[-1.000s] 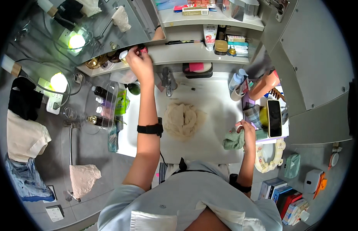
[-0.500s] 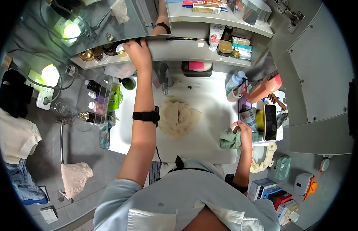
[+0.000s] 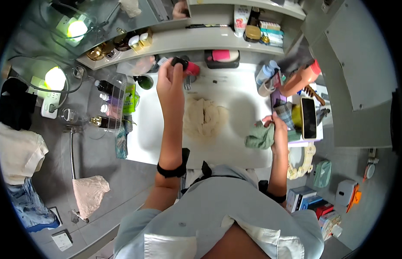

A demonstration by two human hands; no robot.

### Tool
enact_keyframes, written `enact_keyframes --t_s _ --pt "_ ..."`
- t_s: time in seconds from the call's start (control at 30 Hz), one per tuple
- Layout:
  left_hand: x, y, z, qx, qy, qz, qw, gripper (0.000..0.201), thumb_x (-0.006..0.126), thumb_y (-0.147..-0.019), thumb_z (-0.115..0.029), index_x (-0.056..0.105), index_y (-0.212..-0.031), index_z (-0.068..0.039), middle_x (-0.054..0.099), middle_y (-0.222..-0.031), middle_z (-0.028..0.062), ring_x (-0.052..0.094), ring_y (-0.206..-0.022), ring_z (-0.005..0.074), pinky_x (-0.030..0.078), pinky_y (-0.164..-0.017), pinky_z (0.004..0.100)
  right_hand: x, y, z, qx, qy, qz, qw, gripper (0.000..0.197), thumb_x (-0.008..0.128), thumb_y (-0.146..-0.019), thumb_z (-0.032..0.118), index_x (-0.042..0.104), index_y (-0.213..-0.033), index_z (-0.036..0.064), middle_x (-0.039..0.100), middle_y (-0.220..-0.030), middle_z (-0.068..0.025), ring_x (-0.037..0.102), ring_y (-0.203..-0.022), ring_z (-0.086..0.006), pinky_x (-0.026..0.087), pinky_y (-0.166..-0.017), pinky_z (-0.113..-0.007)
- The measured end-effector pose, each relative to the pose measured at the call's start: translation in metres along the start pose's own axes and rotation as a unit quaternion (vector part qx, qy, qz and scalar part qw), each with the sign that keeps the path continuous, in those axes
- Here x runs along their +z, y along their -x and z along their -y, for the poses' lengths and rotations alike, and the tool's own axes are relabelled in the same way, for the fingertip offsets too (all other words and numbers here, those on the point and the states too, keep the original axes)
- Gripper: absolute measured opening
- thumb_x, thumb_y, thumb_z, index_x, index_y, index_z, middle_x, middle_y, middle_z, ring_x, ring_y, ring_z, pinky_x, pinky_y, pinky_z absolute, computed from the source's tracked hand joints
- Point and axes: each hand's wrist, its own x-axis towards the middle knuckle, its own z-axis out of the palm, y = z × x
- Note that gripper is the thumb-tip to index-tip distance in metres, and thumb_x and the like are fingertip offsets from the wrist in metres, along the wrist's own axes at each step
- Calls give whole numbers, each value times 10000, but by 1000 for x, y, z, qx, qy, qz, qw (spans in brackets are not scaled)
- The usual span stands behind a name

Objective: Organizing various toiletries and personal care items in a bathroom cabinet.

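Note:
My left hand is raised over the back of the sink, closed around a small black-and-pink bottle. Part of the bottle is hidden by my fingers, and it hangs in front of the faucet. On the sink's right edge, my right hand grips a folded green cloth. Soaked cream fabric lies bunched in the white sink, between my two arms.
A cabinet shelf with jars and tubes runs behind the sink. At right stand a peach bottle, a blue pump bottle and a phone. A clear rack of bottles is at left, beside a lit lamp.
My left hand has come down from the shelf toward the faucet, now with the black-and-pink bottle in it. The right hand keeps its hold on the green cloth.

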Motion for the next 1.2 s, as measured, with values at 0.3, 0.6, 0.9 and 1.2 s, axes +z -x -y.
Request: enact_keyframes --t_s 0.3,0.6,0.9,1.2 --pt "15 84 -11 -271 230 180 917 255 488 -895 -142 487 -1098 12 541 -1016 82 562 -907 155 533 -732 329 69 48 70 -225 -173 162 945 202 556 -829 124 567 -972 -19 571 -926 -49 515 -894 -129 379 -799 -226" --pt "18 110 -16 -275 279 187 901 267 479 -887 -79 468 -1131 31 547 -1045 82 553 -913 111 470 -735 212 89 59 50 -449 231 150 850 461 686 -635 23 561 -1078 54 512 -1174 -127 505 -1056 -277 401 -888 -343" --pt "17 116 -10 -263 292 193 899 249 503 -880 -90 487 -1103 20 555 -1007 56 543 -874 72 459 -637 172 88 61 40 -492 202 64 844 347 644 -699 -20 573 -1037 20 590 -1041 -137 590 -935 -232 477 -756 -271" --pt "27 125 -21 -204 276 188 920 245 527 -863 -65 489 -1094 8 552 -1015 70 555 -877 124 480 -706 234 78 59 43 -298 33 -9 954 90 580 -831 86 574 -859 1 563 -673 34 445 -575 -12 354 -519 -150"
